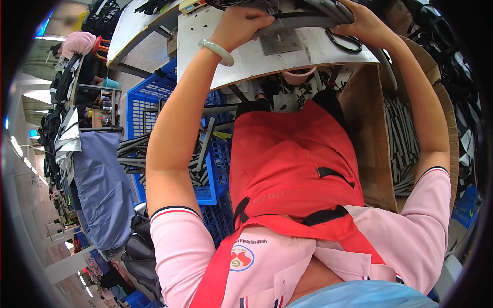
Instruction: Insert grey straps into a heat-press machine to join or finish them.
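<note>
At the far side of the white work table [221,64], my left hand [242,26] is closed, thumb and fingers pinching near one end of a grey foam-like strip [303,23]. The strip bows across to my right hand [367,24], whose fingers wrap round it and several more grey strips beside it. One long strip hangs down past the table's right edge below that hand. Under the strip, a metal plate [282,43] is set into the tabletop. A black scissor-like loop handle [344,42] lies near my right hand. A sewing machine part at the top edge is cut off.
A blue plastic crate [208,194] with many grey strips stands to the left. On the right, a cardboard box [362,110] holds more grey strips [400,138]. A pink bucket [299,77] sits under the table. Another person [77,46] bends over at the far left.
</note>
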`<action>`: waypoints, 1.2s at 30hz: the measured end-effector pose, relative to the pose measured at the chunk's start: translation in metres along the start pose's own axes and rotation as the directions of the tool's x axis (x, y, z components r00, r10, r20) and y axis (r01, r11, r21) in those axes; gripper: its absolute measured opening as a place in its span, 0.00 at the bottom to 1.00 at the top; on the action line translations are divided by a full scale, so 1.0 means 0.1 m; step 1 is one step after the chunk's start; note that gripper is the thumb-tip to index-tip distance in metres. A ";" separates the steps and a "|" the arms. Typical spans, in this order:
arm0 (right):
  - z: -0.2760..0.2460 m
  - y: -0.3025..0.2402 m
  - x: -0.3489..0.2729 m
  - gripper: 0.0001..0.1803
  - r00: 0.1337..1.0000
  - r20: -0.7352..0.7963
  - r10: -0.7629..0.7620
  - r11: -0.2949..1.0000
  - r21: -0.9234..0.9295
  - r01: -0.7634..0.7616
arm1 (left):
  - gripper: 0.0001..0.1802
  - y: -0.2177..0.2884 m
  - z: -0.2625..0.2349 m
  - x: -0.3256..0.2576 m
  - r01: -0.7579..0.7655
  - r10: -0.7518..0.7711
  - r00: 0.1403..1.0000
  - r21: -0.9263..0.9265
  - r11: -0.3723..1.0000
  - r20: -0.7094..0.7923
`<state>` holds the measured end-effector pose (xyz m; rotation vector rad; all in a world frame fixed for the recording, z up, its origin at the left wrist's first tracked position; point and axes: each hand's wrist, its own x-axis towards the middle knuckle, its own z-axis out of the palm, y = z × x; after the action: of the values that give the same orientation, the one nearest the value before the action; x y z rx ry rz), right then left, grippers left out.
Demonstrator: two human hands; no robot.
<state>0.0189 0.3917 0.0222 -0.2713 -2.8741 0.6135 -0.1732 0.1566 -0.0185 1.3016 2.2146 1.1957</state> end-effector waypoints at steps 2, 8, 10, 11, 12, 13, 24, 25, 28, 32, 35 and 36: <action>0.02 0.02 0.08 0.46 1.000 0.009 -0.008 1.000 -0.008 0.008 | 0.15 -0.13 -0.03 0.09 0.000 0.000 1.000 -0.002 1.000 -0.011; 0.06 0.15 0.29 0.48 0.999 0.043 0.000 0.999 0.049 -0.002 | 0.11 -0.07 0.02 0.28 0.171 -0.178 0.984 -0.155 0.973 -0.030; 0.01 0.10 0.21 0.49 1.000 0.005 0.022 0.998 -0.058 -0.022 | 0.11 -0.02 0.00 0.17 0.015 -0.015 0.999 0.000 1.000 -0.032; 0.00 0.08 0.14 0.49 1.000 0.008 0.027 0.998 -0.057 -0.027 | 0.11 0.07 0.02 0.11 0.018 -0.018 0.999 -0.003 1.000 -0.027; -0.01 0.07 0.07 0.49 0.999 -0.008 0.031 0.998 -0.053 -0.032 | 0.11 0.16 0.05 0.04 0.054 -0.057 0.997 -0.066 0.996 -0.053; -0.02 0.04 0.03 0.49 0.999 -0.027 0.030 0.998 -0.051 -0.031 | 0.11 0.21 0.05 -0.02 0.087 -0.098 0.992 -0.128 0.988 -0.083; 0.03 0.18 0.13 0.46 0.994 -0.109 -0.016 0.999 -0.034 0.012 | 0.11 -0.03 -0.05 0.07 0.015 -0.029 0.993 -0.119 0.993 -0.117; -0.04 0.12 0.11 0.43 0.995 -0.101 0.021 0.997 0.081 -0.012 | 0.11 -0.06 -0.13 -0.01 0.096 -0.124 0.983 -0.197 0.976 -0.135; -0.12 0.28 -0.12 0.32 0.968 -0.243 0.060 0.996 0.076 -0.043 | 0.11 -0.14 -0.34 -0.03 0.090 -0.100 0.973 -0.060 0.994 -0.206; 0.51 0.07 -0.29 0.28 0.934 -0.139 -0.328 0.944 -0.030 0.328 | 0.17 -0.12 -0.18 -0.27 0.089 -0.094 0.995 0.146 0.985 0.025; 1.07 -0.90 -0.61 0.15 0.693 -0.023 -0.720 0.683 -0.193 0.704 | 0.15 0.10 0.26 -0.23 0.181 -0.165 0.967 -0.070 0.981 0.194; 1.21 -1.04 -0.67 0.10 0.634 -0.046 -0.772 0.624 -0.246 0.742 | 0.14 0.31 0.41 -0.21 0.230 -0.202 0.952 -0.098 0.968 0.231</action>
<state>0.0427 0.2376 -0.0526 0.8271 -2.5348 0.1096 -0.1187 0.1676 -0.0224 1.0547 2.0293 1.0354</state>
